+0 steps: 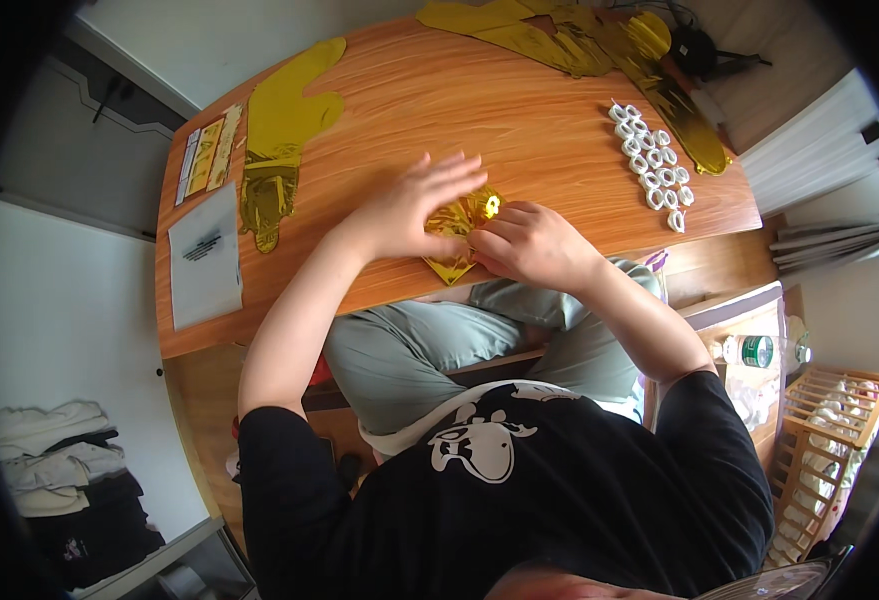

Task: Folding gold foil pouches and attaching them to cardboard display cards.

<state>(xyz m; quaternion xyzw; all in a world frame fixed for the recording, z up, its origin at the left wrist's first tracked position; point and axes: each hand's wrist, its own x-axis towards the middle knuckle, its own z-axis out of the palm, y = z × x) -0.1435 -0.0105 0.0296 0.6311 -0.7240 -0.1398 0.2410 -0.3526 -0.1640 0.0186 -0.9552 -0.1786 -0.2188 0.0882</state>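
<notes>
At centre frame, the left hand (414, 212) spreads open over gold foil (450, 270); the right hand (536, 246) curls at its edge, grip unclear. Light, even pressure should avoid creases.

smooth, faintly glossy wood is shown by the table (389, 130). near its front edge, crinkled, mirror-shiny foil (448, 269) is seen; toward its right end, matt rings (652, 163); below it, matt cloth trousers (389, 350).
</notes>
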